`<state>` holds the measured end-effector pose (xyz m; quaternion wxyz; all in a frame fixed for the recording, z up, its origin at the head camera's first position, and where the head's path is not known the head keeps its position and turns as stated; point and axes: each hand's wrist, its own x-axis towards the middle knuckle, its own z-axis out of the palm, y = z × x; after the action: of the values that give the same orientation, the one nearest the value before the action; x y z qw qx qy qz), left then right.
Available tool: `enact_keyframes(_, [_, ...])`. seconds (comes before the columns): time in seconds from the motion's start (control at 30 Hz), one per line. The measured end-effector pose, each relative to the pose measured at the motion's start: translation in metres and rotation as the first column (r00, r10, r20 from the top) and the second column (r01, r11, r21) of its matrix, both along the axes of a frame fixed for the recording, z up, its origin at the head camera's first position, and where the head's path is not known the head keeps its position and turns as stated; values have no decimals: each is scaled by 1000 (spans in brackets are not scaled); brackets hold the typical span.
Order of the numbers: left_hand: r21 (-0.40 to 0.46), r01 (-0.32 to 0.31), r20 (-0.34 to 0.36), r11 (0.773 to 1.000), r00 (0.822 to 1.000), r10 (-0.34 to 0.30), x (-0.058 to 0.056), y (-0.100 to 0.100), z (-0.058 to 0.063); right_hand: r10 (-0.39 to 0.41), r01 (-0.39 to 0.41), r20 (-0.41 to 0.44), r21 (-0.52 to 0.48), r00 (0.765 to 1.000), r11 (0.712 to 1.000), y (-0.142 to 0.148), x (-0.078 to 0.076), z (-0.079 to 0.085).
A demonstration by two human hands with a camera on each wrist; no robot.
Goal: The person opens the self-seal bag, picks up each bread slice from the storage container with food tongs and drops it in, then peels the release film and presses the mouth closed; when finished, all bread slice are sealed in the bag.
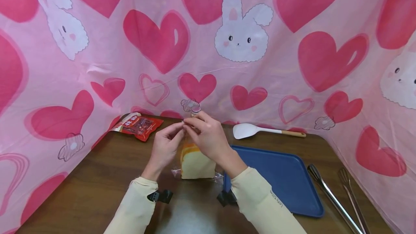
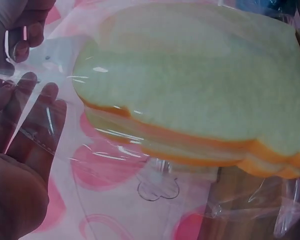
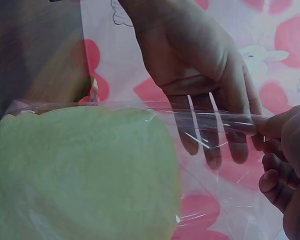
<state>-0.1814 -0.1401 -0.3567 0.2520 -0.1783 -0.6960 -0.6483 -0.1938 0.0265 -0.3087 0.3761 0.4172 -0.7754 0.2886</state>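
Slices of bread (image 1: 197, 165) with an orange-brown crust stand in a clear plastic bag (image 1: 219, 177) on the table. Above the bread, my left hand (image 1: 165, 150) and right hand (image 1: 209, 136) meet at the gathered top of the bag, each pinching the film between thumb and forefinger. Stretched film runs from the bread up to the fingertips of the right hand (image 3: 292, 160) in the right wrist view. There, the other fingers of the left hand (image 3: 200, 70) show through the plastic, loosely extended. The left wrist view has the bread (image 2: 190, 80) close up.
A red snack packet (image 1: 139, 125) lies at the back left. Behind the hands shows a round lid (image 1: 196, 109). A white spatula (image 1: 247, 130) with a wooden handle lies at the back, a blue tray (image 1: 276, 176) at right, then metal tongs (image 1: 331, 194) and another metal utensil (image 1: 352, 198).
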Motion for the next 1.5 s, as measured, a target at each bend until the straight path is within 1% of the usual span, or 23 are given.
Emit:
enact_keyframes(0.1, [-42, -6, -40, 999, 999, 4, 0, -1, 0, 10, -10, -2, 25, 1000, 1000, 2, 1, 3])
enact_keyframes(0.17, [-78, -18, -91, 997, 996, 11, 0, -2, -1, 12, -12, 0, 50, 1000, 999, 4, 2, 6])
enact_keyframes(0.33, [-149, -65, -207, 987, 978, 33, -1, -3, -2, 9, -12, 32, 113, 999, 994, 8, 5, 15])
enact_keyframes(0.4, [-168, -77, -226, 983, 973, 37, -1, -4, -2, 3, -9, 43, 131, 999, 991, 9, 5, 17])
enact_keyframes(0.5, [-197, -89, -226, 976, 973, 43, 0, -5, -1, -1, -8, 60, 147, 998, 989, 10, 7, 19])
enact_keyframes(0.57, [-215, -91, -212, 972, 976, 45, 1, -6, 0, 6, -17, 79, 143, 997, 990, 11, 7, 20])
enact_keyframes(0.73, [-256, -91, -195, 962, 980, 40, 4, -7, 1, 42, -60, 170, 105, 985, 993, 13, 9, 24])
enact_keyframes(0.83, [-270, -87, -208, 959, 978, 30, 4, -8, 2, 52, -73, 219, 90, 974, 993, 15, 9, 26])
enact_keyframes(0.93, [-271, -79, -229, 959, 973, 15, 4, -8, 2, 52, -75, 237, 89, 970, 993, 16, 8, 26])
enact_keyframes(1.0, [-270, -80, -242, 960, 970, 13, 3, -8, 1, 52, -75, 231, 89, 972, 993, 16, 8, 26])
enact_keyframes(1.07, [-270, -80, -241, 959, 970, 13, 3, -8, 1, 43, -64, 198, 99, 979, 993, 16, 9, 24])
enact_keyframes(1.13, [-272, -81, -231, 959, 973, 17, 3, -7, 1, 33, -50, 139, 118, 990, 992, 16, 10, 22])
enact_keyframes(1.2, [-275, -87, -219, 957, 975, 26, 3, -7, 2, 17, -26, 63, 141, 998, 990, 15, 11, 19])
enact_keyframes(1.27, [-277, -92, -208, 957, 977, 34, 4, -6, 2, 5, -3, -9, 157, 1000, 988, 14, 11, 16])
enact_keyframes(1.33, [-272, -95, -205, 958, 978, 38, 5, -6, 3, -4, 12, -46, 157, 999, 988, 13, 11, 14])
enact_keyframes(1.4, [-264, -94, -201, 960, 979, 40, 5, -6, 4, -12, 19, -51, 140, 999, 990, 12, 11, 12])
enact_keyframes(1.5, [-246, -87, -190, 965, 981, 40, 6, -5, 5, -17, 18, -7, 96, 1000, 995, 10, 11, 9])
